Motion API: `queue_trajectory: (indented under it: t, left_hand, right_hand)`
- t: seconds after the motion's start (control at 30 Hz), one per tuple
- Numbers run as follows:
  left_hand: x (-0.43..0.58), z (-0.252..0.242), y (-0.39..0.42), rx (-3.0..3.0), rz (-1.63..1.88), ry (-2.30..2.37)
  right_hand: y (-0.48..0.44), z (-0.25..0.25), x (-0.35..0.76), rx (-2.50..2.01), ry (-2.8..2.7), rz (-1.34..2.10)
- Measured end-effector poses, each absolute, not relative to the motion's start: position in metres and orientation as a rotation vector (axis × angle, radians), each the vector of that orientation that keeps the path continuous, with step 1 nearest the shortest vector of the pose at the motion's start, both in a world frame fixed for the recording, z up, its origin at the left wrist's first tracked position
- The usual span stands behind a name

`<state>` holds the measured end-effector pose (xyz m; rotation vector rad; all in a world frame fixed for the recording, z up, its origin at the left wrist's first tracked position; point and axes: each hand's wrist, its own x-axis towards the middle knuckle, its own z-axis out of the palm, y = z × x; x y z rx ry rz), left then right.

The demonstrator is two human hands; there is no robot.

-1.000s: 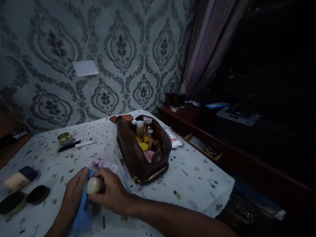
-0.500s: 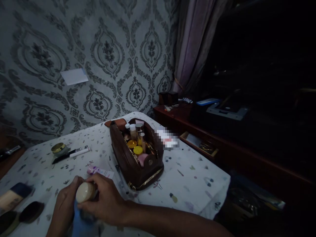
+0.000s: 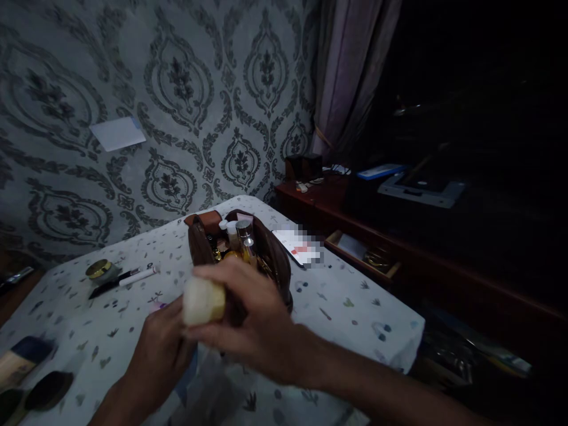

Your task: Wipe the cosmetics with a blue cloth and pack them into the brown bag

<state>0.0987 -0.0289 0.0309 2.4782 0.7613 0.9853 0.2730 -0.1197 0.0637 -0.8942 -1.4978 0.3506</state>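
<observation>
My right hand (image 3: 261, 319), blurred, pinches a small cosmetic jar (image 3: 199, 303) with a whitish end and a yellowish band. It is in front of the open brown makeup bag (image 3: 279, 260), hiding the bag's near end. Bottles with silver (image 3: 244, 229) and white caps stand inside the bag. My left hand (image 3: 157, 349) is closed, its fingers up against the jar's left side. Beneath it hangs a blue cloth-like piece (image 3: 189, 378), apparently in its grip. A pink-purple tube (image 3: 158, 306) shows partly behind the left hand.
A gold-lidded jar (image 3: 101, 271), a black stick (image 3: 106, 288) and a white pen-like stick (image 3: 138, 276) lie at the table's left. Nearer are a dark-capped beige bottle (image 3: 22, 358) and a dark round compact (image 3: 48, 389). A phone (image 3: 295, 245) lies right of the bag, beside an open drawer (image 3: 364, 260).
Both hands have moved up and to the right with the jar, now covering the bag's near end. The jar has tipped sideways. The view has shifted slightly.
</observation>
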Motion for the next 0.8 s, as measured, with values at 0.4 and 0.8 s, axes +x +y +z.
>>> queue_trajectory:
  t: [0.4,0.8]
  left_hand:
    - [0.102,0.027,-0.034,2.871,0.979,0.474]
    - [0.096,0.024,-0.031,2.898,0.802,0.478]
  right_hand:
    - [-0.096,0.073,0.361,-1.087,-1.484,0.362]
    - [-0.057,0.078,0.350,-1.314,-2.100,0.247]
